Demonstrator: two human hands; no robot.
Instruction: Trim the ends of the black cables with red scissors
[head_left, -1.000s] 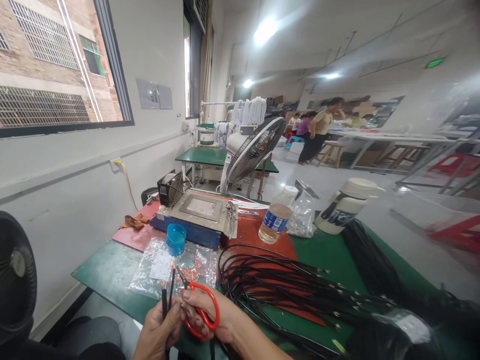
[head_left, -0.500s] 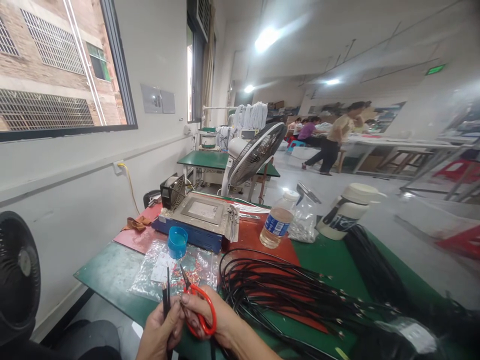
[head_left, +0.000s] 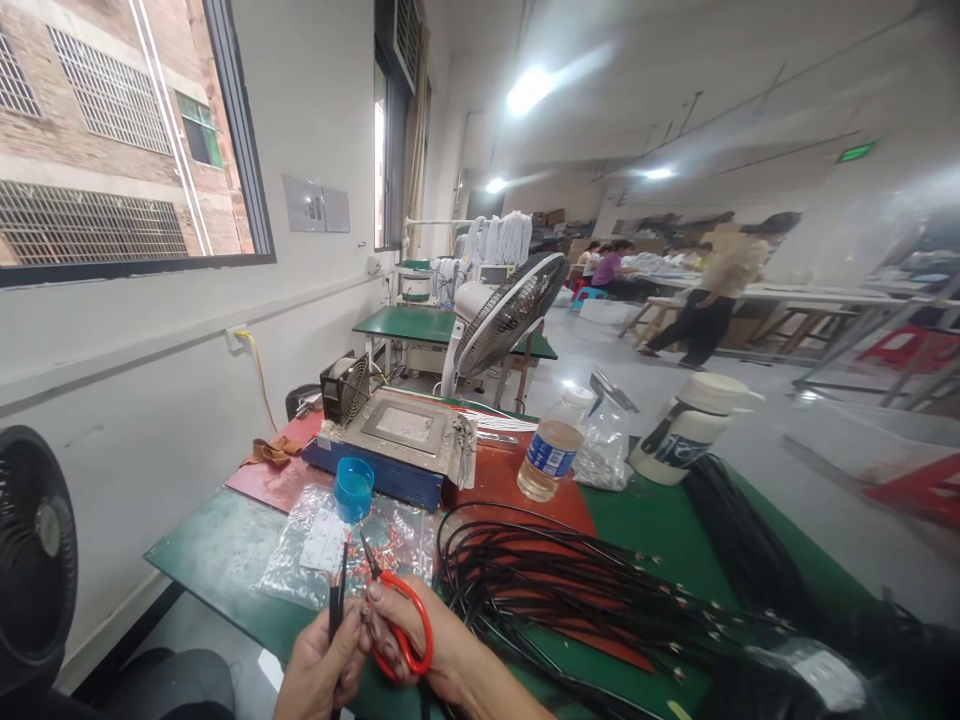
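Note:
Two black cable ends (head_left: pixel 337 600) stick up from my left hand (head_left: pixel 328 650), whose fingers are closed round them. My right hand (head_left: pixel 409 630) is closed on a pair of scissors (head_left: pixel 427 625) with red handles; the dark blades point up and away, just right of the cable. The fingertips of both hands meet between cable and scissors, and whatever they pinch there is too small to make out. Beyond the hands lies a clear plastic bag (head_left: pixel 289 560) strewn with small red and yellow bits. A blue cup-like ring (head_left: pixel 354 490) stands on it.
A bundle of black cables (head_left: pixel 555 580) spreads over the table's right side. Behind are a blue hot-plate unit (head_left: pixel 390 470), a bottle of liquid (head_left: pixel 551 455), a plastic bag of small parts (head_left: pixel 606 450) and a cream jug (head_left: pixel 690 425). A black fan (head_left: pixel 37 560) stands at the left.
The cable ends have shifted slightly and stand closer together beside the scissors. Both hands keep their hold. In the background a walking person has moved to the right.

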